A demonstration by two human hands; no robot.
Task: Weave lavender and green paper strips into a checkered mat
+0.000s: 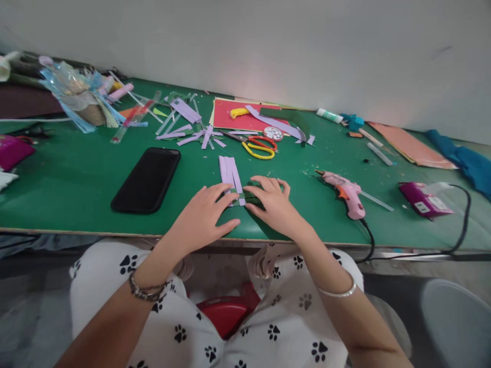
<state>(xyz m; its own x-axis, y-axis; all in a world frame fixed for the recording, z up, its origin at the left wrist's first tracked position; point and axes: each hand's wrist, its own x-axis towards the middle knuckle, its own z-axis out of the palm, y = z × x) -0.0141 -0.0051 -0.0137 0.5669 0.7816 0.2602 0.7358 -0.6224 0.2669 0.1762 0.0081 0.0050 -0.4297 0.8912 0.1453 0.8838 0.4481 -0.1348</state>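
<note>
Several lilac paper strips (229, 171) lie side by side on the table in front of me, pointing away from the near edge. A dark green paper strip (249, 196) crosses them near their lower ends, with parts of it passing over and under. My left hand (202, 217) rests at the left of the strips, fingers apart, its fingertips touching the lower left part. On the other side, my right hand (271, 205) has its fingers spread around the green strip's right end. Its fingertips partly cover that strip, and whether they press on it is unclear.
Scissors (261, 147), lilac scraps (186, 110) and red paper (226, 120) lie beyond the strips. A black phone (146, 180) is at left. Rightward lie a pink glue gun (345, 193) and a purple power socket (425, 199), with a black cord (466, 222) over the edge.
</note>
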